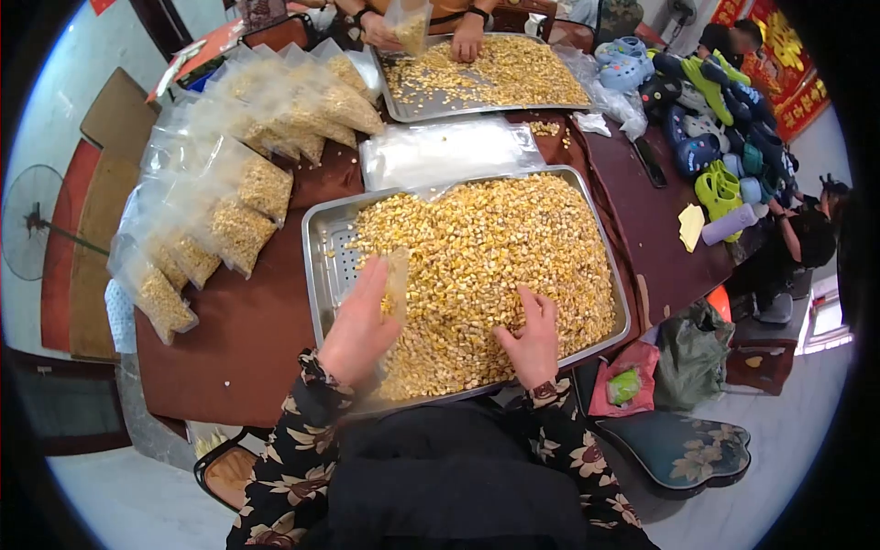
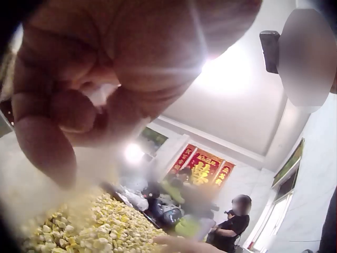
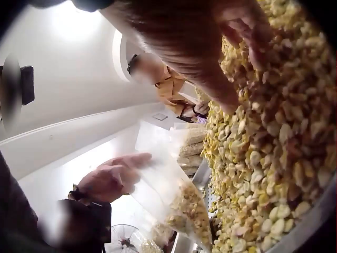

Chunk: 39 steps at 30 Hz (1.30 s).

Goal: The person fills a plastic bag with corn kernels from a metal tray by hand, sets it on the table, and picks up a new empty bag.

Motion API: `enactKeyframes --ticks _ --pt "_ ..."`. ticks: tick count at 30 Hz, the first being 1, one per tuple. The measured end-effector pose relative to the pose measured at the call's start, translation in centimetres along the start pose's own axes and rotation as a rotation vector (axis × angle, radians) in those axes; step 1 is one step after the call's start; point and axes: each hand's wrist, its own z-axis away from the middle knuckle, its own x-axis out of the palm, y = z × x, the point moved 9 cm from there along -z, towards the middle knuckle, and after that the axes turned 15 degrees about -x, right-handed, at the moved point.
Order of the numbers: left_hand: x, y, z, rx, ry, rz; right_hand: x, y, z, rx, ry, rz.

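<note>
My left hand [image 1: 360, 321] grips a clear plastic bag [image 3: 181, 203] at the left part of a metal tray [image 1: 321, 266]. In the right wrist view the bag has corn kernels in its lower part. Curled fingers and the bag's blurred film show close up in the left wrist view. The tray is heaped with yellow dried corn kernels [image 1: 495, 238]. My right hand [image 1: 533, 344] is over the near part of the heap, thumb and fingers apart, with fingertips at the kernels.
Filled bags [image 1: 240, 229] stand in rows on the left of the brown-covered table [image 1: 220, 367]. Flat empty bags [image 1: 449, 151] lie behind my tray. Across the table a person holds a bag [image 1: 410, 27] over a second tray [image 1: 403, 105]. Shoes [image 1: 701, 151] are piled at right.
</note>
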Motion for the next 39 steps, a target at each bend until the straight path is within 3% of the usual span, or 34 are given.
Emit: enactKeyframes --ticks 10,12,14,16,18,21,25,27,29,32,37,39 --pt "-3.6 -1.5 -0.5 0.072 -0.217 0.003 -0.2 -0.7 -3.0 -0.120 0.145 0.029" --pt "-4.6 -2.1 0.2 0.059 -0.216 0.021 -0.2 -0.7 -3.2 -0.005 0.107 -0.047" --pt "-5.4 -3.1 0.9 0.026 -0.199 0.030 0.4 0.4 -3.3 -0.007 0.090 -0.040" --pt "-6.1 -3.4 1.7 0.044 -0.143 0.027 2.0 2.5 -2.9 0.210 0.073 -0.380" --pt "-6.7 -4.1 2.3 -0.025 -0.154 0.070 2.4 2.1 -3.2 0.210 0.030 -0.474" --pt "-7.6 -3.5 3.1 0.031 -0.089 0.053 2.7 1.2 -4.0 0.208 -0.049 -0.638" --pt "-7.3 -2.7 3.3 -0.056 -0.171 0.059 2.2 0.2 -4.8 0.231 -0.125 -0.749" --pt "-5.8 -2.3 3.5 -0.049 -0.166 0.079 2.0 -0.1 -5.1 0.244 -0.174 -0.812" --pt "-3.3 -1.4 3.3 0.064 -0.039 0.013 1.8 -0.7 -5.7 0.231 -0.222 -0.921" --pt "-1.6 0.1 2.9 -0.047 -0.036 0.069 0.6 -4.4 -6.6 0.238 -0.306 -1.016" --pt "0.9 1.6 1.9 -0.037 0.015 -0.012 0.9 -9.7 -8.4 0.126 -0.472 -1.053" --pt "1.2 1.8 1.6 -0.037 0.045 -0.021 2.1 -11.8 -8.1 -0.013 -0.666 -0.928"
